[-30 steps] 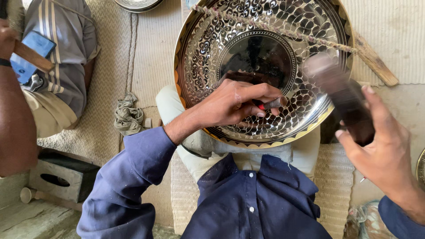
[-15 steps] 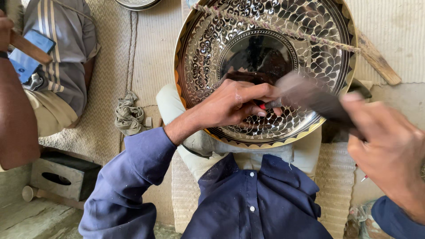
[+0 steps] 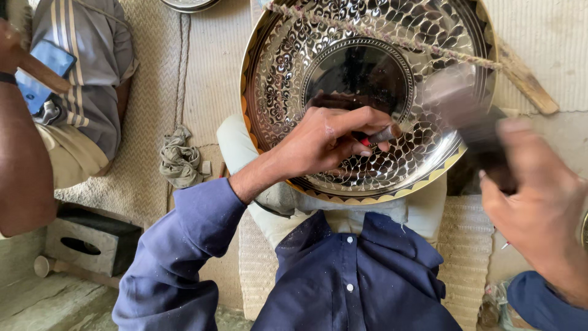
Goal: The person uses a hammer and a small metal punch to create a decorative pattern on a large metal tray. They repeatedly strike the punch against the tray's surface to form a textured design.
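Head camera looks steeply down, close over the engraved tray (image 3: 294, 79)

The left hand (image 3: 324, 144) pinches a small chisel (image 3: 378, 135) with a red band between its fingers (image 3: 367, 119), the tip resting on the patterned face of a large engraved metal tray (image 3: 288, 73) just beyond the fingertips. Right of those fingers, the right hand (image 3: 539, 208) grips a blurred dark hammer (image 3: 465, 113) held over the tray's right side. Far to the left of the fingers, another person's arm (image 3: 21, 153) shows, with a blue phone (image 3: 40, 73) beside it.
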